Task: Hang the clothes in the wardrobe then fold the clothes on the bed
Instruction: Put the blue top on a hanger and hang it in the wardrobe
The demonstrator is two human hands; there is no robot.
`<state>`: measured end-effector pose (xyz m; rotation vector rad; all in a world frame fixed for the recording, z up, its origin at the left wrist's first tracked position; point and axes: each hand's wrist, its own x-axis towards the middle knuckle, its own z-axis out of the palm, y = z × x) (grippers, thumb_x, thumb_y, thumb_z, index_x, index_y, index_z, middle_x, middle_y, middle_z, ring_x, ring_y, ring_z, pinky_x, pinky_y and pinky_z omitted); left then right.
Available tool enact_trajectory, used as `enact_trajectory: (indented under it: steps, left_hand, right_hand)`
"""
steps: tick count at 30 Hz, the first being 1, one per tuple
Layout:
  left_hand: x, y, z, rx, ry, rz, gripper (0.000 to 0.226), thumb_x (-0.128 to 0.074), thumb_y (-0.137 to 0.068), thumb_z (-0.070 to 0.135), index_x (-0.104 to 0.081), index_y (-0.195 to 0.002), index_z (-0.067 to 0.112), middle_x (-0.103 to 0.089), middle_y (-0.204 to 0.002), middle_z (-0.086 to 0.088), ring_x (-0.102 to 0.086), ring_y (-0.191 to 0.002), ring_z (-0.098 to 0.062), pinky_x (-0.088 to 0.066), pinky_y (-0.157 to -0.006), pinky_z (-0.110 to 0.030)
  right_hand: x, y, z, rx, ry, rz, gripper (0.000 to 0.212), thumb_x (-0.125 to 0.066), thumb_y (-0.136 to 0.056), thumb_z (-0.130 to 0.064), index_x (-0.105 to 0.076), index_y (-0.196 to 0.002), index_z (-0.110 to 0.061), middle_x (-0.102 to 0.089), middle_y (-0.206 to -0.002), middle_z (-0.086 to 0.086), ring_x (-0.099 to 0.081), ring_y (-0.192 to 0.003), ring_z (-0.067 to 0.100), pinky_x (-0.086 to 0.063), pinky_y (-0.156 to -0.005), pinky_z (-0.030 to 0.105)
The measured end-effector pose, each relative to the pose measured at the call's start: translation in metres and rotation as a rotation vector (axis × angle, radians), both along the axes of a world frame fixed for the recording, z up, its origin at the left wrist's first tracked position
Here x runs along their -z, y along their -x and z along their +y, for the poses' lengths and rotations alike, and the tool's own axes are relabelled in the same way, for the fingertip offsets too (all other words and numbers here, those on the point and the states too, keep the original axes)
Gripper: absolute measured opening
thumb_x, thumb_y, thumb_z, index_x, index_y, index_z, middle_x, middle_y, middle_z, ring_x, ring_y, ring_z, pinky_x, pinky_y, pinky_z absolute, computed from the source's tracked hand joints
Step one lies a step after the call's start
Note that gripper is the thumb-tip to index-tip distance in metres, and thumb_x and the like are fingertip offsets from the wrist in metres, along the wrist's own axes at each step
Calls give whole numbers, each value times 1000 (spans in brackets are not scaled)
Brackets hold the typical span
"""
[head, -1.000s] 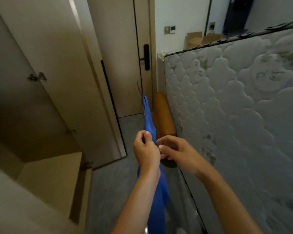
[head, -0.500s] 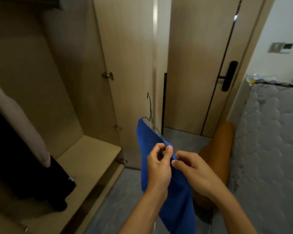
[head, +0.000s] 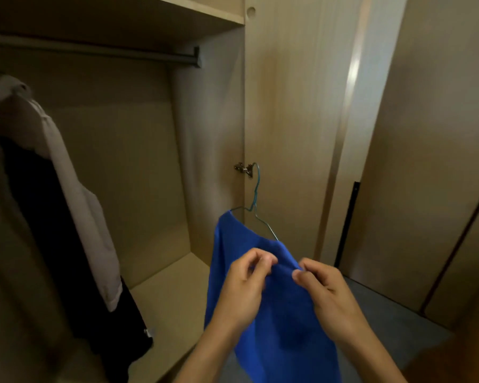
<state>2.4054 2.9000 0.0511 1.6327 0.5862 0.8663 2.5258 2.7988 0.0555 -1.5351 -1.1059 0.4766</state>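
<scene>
Below the wardrobe rail point(head: 94, 49), off its right end: blue garment point(head: 274, 327) on wire hanger point(head: 256, 194), hook up, not yet hung. Left grip point(head: 244, 283) and right grip point(head: 324, 294) each pinch its shoulder cloth, likely seating it against slipping.

The left hand point(head: 241, 291) and the right hand point(head: 328, 299), at lower centre, are bare. The left forearm point(head: 205, 355) and right forearm point(head: 371, 360) run uncovered to the bottom edge. The fingernails look short and plain.

Matt blue cloth garment point(head: 274, 322), thin wire hanger point(head: 256, 200)
</scene>
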Motion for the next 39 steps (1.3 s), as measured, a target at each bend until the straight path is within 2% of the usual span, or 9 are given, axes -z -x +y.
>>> enact_trajectory:
  steps: [10,17,21,24,26,29,31,34,39]
  left_hand:
    - [-35,16,150,-372,-27,-7,22,-51,-103,20,-69,-92,14,-59,-78,6,-50,-63,-8,-38,-56,-13]
    - [-85,38,224,-590,-124,-25,20,-53,-100,21,-69,-89,16,-61,-68,18,-54,-62,-3,-39,-56,-12]
    - [-120,40,256,-705,-153,-13,22,-50,-102,26,-69,-95,18,-60,-74,15,-55,-66,-2,-41,-62,-22]
    - [-142,38,278,-793,-170,-36,23,-49,-102,26,-70,-94,20,-61,-77,11,-56,-69,-4,-41,-65,-25]
    - [-154,35,292,-829,-168,-45,24,-48,-103,26,-70,-94,19,-60,-79,7,-55,-69,-5,-40,-64,-24]
    - [-166,29,311,-873,-157,-53,25,-48,-103,26,-70,-96,17,-60,-81,5,-55,-68,-5,-41,-60,-20]
    - [-169,26,321,-893,-143,-51,26,-48,-103,27,-71,-96,18,-60,-82,4,-56,-66,-3,-42,-58,-18]
    - [-171,22,333,-918,-97,-24,24,-48,-103,25,-70,-96,16,-61,-82,2,-56,-65,-5,-42,-56,-18]
    - [-170,25,346,-974,-30,12,22,-51,-103,21,-70,-94,17,-62,-80,2,-57,-65,-8,-43,-61,-22]
  right_hand:
    - [-66,-40,173,-203,-76,25,41,-54,-99,-14,-39,-61,-18,-31,-54,-8,-27,-48,7,-24,-44,17]
    - [-126,-51,305,-357,-133,-18,37,-56,-97,-11,-40,-64,-16,-24,-55,-9,-21,-47,7,-17,-42,19]
    - [-175,-59,387,-450,-191,76,34,-64,-93,-18,-54,-92,15,-44,-86,5,-40,-83,20,-26,-75,28]
    - [-217,-56,440,-532,-174,27,33,-64,-81,-34,-59,-74,-2,-50,-86,5,-49,-87,23,-34,-82,36]
    - [-243,-51,475,-568,-200,15,26,-63,-89,-29,-61,-65,-18,-59,-89,6,-56,-98,24,-36,-88,36]
    - [-276,-34,520,-574,-220,28,14,-57,-99,-20,-70,-104,-18,-60,-113,4,-53,-115,20,-34,-93,31]
    - [-291,-20,548,-578,-226,31,28,-57,-99,-18,-66,-124,-8,-62,-125,9,-53,-125,23,-35,-96,29]
    - [-304,-2,586,-583,-203,13,29,-57,-100,-16,-63,-124,-1,-61,-132,16,-52,-128,29,-40,-92,32]
    - [-301,20,631,-612,-102,-1,32,-51,-103,-21,-57,-131,-7,-56,-134,13,-50,-105,22,-37,-84,29]
